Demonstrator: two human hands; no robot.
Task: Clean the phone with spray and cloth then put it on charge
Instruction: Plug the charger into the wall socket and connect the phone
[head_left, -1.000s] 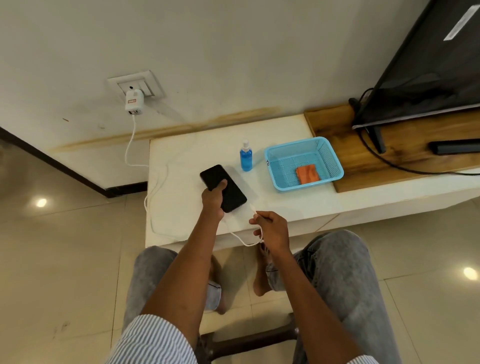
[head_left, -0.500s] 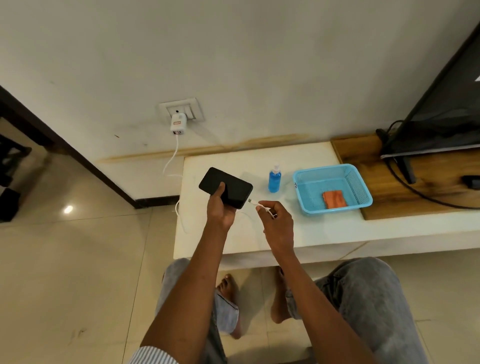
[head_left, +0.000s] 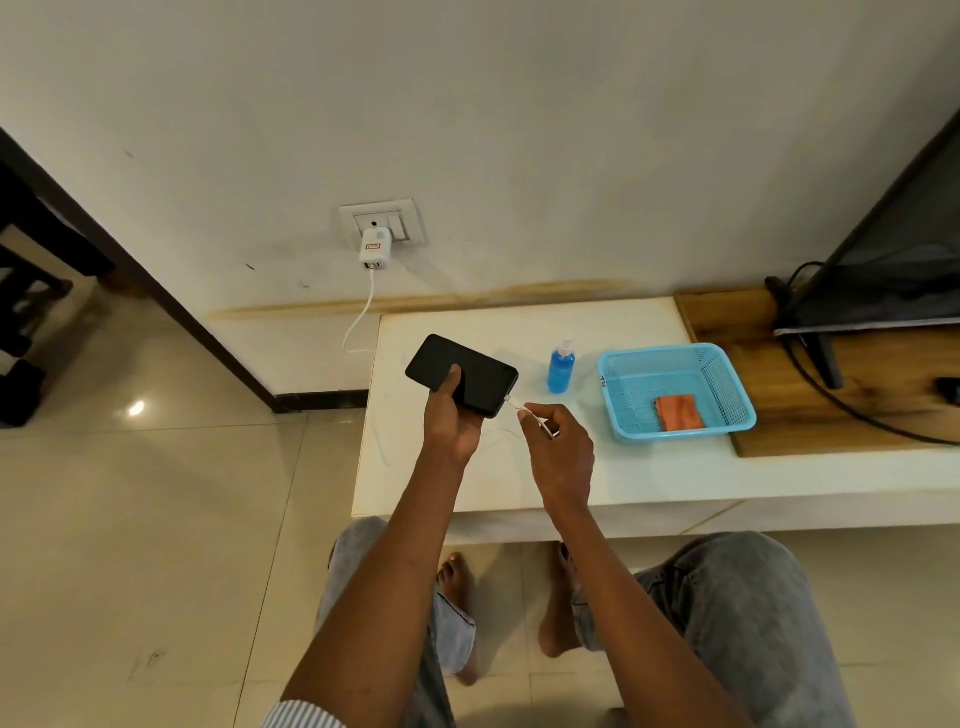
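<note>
My left hand (head_left: 453, 422) holds a black phone (head_left: 475, 369) above the white table (head_left: 649, 478), thumb on its dark screen. My right hand (head_left: 558, 441) pinches the white charging cable (head_left: 527, 413) just behind its plug, and the plug sits at the phone's right end. The cable runs back to a white charger (head_left: 375, 253) in the wall socket. A blue spray bottle (head_left: 561, 369) stands on the table right of the phone. An orange cloth (head_left: 679, 411) lies folded inside a light blue basket (head_left: 613, 395).
A wooden board (head_left: 779, 431) lies on the table's right part with a television stand (head_left: 826, 358) and black cables on it. My knees and bare feet are under the table's front edge. Dark furniture (head_left: 26, 322) stands at far left on the tiled floor.
The phone has turned more level and lifted slightly. My right hand has brought the cable's plug up to the phone's right end. The camera view has shifted, moving the table rightward.
</note>
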